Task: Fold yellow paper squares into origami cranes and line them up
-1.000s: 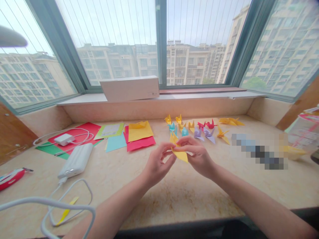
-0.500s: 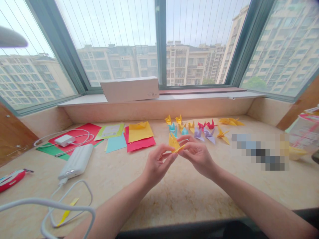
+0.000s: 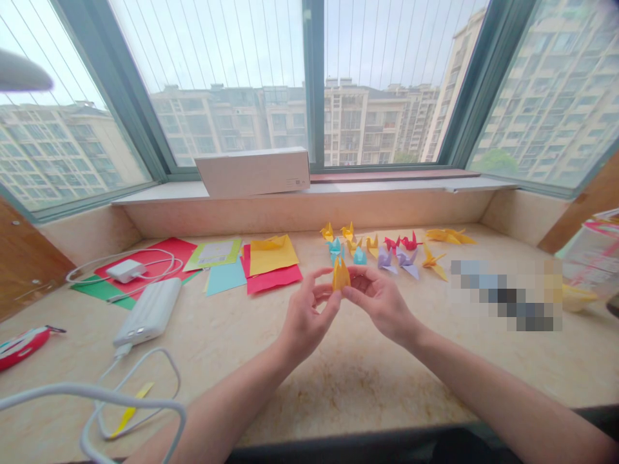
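Observation:
A folded piece of yellow origami paper (image 3: 341, 276) is held upright above the counter, its pointed top rising between my hands. My left hand (image 3: 309, 309) pinches it from the left with thumb and fingers. From the right, my right hand (image 3: 380, 299) grips its lower edge, thumb in front and fingers partly hidden behind. Just beyond my hands stand several finished paper cranes: yellow cranes (image 3: 348, 231), blue cranes (image 3: 334, 247), red cranes (image 3: 410, 241) and purple cranes (image 3: 407, 262).
Stacked yellow paper (image 3: 275, 258) and red paper (image 3: 273, 281) lie left of my hands. A white power bank (image 3: 147, 314) with cables, a charger (image 3: 126, 271) and a red-handled tool (image 3: 24, 348) are farther left. A white box (image 3: 254, 174) stands on the sill. Yellow folded pieces (image 3: 449, 236) lie at the back right.
The yellow paper has turned in my hands from spread and tilted to narrow and upright. Both hands remain in nearly the same place, with the fingers shifted around it.

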### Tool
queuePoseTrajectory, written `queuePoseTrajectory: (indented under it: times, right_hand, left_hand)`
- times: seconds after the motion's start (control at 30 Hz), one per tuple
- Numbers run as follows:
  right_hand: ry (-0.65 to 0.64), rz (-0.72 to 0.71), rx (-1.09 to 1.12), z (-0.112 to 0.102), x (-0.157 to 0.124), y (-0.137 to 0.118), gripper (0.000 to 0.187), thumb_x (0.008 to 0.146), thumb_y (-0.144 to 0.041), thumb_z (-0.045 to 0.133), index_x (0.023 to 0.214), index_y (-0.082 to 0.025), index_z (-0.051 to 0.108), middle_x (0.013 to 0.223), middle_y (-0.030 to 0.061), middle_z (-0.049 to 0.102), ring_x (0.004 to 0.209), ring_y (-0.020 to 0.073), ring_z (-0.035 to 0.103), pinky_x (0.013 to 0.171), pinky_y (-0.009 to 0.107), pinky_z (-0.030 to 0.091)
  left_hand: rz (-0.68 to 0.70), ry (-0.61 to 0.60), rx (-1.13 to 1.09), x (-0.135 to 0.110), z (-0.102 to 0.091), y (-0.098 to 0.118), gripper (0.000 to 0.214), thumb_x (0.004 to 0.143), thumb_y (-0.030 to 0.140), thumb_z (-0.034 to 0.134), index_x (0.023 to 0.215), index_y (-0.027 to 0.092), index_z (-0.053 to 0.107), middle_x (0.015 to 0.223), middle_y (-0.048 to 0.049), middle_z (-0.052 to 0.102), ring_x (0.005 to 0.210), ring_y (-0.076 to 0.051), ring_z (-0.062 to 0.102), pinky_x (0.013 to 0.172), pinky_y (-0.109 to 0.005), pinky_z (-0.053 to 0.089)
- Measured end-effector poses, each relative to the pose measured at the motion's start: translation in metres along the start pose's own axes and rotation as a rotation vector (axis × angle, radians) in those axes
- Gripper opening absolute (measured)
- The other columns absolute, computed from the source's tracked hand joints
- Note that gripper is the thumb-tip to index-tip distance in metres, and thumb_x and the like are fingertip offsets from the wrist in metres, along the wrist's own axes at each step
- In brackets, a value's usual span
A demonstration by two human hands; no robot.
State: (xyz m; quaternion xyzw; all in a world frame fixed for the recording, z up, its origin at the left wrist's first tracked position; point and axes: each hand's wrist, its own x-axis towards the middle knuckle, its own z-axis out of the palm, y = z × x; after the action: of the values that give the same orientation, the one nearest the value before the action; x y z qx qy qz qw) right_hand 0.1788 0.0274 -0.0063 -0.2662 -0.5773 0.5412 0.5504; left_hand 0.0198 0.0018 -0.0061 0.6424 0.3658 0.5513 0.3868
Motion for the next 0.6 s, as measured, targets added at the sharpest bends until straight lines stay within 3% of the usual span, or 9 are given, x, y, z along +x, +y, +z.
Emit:
queuePoseTrajectory:
  times: [0.13,0.37,0.6]
  right_hand:
    - [-0.009,-0.011,-0.029,0.001,-0.001,0.001,0.035,0.077,-0.033,0.077,0.108,-0.022,0.064,0.094,0.0035,0.072,0.087,0.0175,0.067,0.083,0.034,0.054]
    - [0.009,-0.021,-0.257,-0.004,-0.001,0.001,0.035,0.083,-0.042,0.07,0.11,-0.019,0.068,0.099,0.0082,0.073,0.083,0.0199,0.067,0.082,0.039,0.054]
    - [0.036,-0.022,-0.271,-0.009,0.002,0.0,0.03,0.081,-0.045,0.072,0.094,-0.018,0.073,0.089,0.0072,0.075,0.077,0.0201,0.066,0.074,0.037,0.052]
  left_hand:
    - [-0.034,-0.011,0.017,0.003,-0.001,0.003,0.025,0.088,0.034,0.063,0.105,0.015,0.065,0.102,-0.011,0.074,0.093,-0.022,0.071,0.08,-0.031,0.056]
    - [-0.091,0.012,-0.009,0.005,-0.001,0.006,0.022,0.085,0.035,0.067,0.092,0.014,0.067,0.088,-0.0074,0.074,0.076,-0.018,0.07,0.072,-0.029,0.056]
    - [-0.109,-0.073,-0.061,0.004,0.0,-0.005,0.026,0.086,0.037,0.067,0.097,0.014,0.065,0.088,-0.0082,0.074,0.073,-0.017,0.069,0.07,-0.029,0.055]
